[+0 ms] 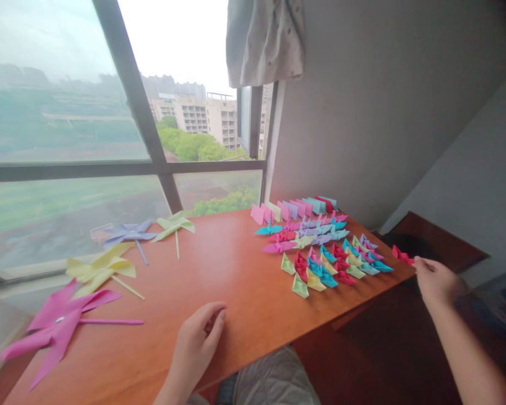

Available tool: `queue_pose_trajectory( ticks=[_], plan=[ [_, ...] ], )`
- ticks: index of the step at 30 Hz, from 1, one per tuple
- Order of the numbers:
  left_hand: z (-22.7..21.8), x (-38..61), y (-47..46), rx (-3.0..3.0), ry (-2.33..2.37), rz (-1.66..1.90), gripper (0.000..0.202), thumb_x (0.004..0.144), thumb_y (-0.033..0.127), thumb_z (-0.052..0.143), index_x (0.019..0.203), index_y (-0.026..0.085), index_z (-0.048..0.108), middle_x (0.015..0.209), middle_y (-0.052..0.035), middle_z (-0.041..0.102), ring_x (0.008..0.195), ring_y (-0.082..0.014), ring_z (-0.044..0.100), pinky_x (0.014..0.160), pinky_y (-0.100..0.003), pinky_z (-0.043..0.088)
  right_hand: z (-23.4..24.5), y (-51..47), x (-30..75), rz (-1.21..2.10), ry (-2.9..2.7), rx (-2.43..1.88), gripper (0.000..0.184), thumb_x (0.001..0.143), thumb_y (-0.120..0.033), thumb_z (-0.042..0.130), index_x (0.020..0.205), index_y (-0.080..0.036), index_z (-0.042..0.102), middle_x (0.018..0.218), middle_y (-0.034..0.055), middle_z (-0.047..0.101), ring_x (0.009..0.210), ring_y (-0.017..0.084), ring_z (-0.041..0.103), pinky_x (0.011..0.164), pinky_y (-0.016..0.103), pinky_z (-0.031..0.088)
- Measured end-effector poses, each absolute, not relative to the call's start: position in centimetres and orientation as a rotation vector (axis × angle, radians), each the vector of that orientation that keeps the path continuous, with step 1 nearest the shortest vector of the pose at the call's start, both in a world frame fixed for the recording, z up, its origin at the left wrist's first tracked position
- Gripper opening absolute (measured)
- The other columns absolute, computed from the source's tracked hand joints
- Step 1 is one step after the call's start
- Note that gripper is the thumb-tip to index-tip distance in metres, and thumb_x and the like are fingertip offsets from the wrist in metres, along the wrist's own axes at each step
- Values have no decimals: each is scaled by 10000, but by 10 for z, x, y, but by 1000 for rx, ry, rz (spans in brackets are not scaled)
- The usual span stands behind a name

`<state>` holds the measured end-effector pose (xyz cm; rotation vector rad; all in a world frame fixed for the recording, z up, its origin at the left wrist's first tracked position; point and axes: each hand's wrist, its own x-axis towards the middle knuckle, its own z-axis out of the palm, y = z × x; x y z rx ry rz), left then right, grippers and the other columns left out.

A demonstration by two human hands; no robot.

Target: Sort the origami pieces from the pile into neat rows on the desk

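Observation:
At the table's right edge my right hand (pixel 437 279) pinches a small red paper boat (pixel 401 255) by one end, out past the rows. My left hand (pixel 200 332) rests near the front edge of the wooden table (pixel 219 264), its fingers curled in and nothing visible in them. Several folded paper boats (pixel 340 263) in green, yellow, red, blue and purple stand in rows left of the held one. Behind those are rows of paper cranes (pixel 306 232). Farther back, folded paper pieces (pixel 294 210) stand upright in a line.
Along the window side lie a pink pinwheel (pixel 61 320), a yellow pinwheel (pixel 100 268), a purple pinwheel (pixel 130 232) and a pale green pinwheel (pixel 175 226). A grey wall (pixel 341 112) rises behind the table. A curtain (pixel 265 42) hangs above the window.

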<state>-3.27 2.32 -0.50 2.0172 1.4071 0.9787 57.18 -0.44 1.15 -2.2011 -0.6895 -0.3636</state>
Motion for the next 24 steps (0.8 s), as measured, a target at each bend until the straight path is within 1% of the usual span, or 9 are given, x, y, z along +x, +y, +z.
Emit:
queue_pose_trajectory(
  ticks=[2,3,6,8,13,18,24],
  plan=[
    [-5,-33,24,2018,1400,984,241,908,378,518,956,219,694,798,-30,728,638,-176,654,608,-252,522,6,-2,570,-271,-616,-2270,218,728,-376,649,736,-191,763,757,208,706,539,247,547,555,396,343],
    [-5,-32,24,2018,1400,984,242,907,379,519,956,218,694,801,-31,730,638,-177,655,607,-252,523,4,-1,569,-230,-598,-2281,207,719,-368,657,754,-196,766,787,206,709,560,252,553,563,395,341],
    [-4,-32,24,2020,1410,979,247,905,382,518,959,218,694,797,-32,732,636,-179,655,613,-255,530,-2,4,564,-192,-607,-2263,220,717,-372,655,788,-197,769,810,196,710,602,258,568,572,387,340],
    [-3,-32,24,2024,1421,976,251,905,385,515,959,219,695,789,-33,734,634,-182,655,617,-258,535,-5,6,563,-179,-616,-2258,221,711,-381,662,775,-198,768,805,191,709,608,252,567,573,381,338],
    [-2,-32,23,2036,1428,973,252,899,390,517,950,226,702,783,-30,739,634,-185,663,621,-260,545,-10,6,562,-162,-647,-2249,214,711,-398,659,723,-209,759,808,186,709,568,226,533,571,381,331],
    [-1,-32,24,2049,1416,990,236,892,377,529,942,233,709,806,-25,751,651,-183,681,625,-250,552,-14,5,562,-134,-709,-2248,179,695,-384,677,724,-223,749,823,161,723,532,199,498,564,367,346],
    [0,-32,24,2067,1413,1013,242,883,391,536,928,238,718,814,-30,760,652,-191,690,629,-256,562,-19,6,564,-159,-754,-2248,238,691,-402,659,762,-193,751,794,127,717,497,183,471,548,343,341]
  ],
)
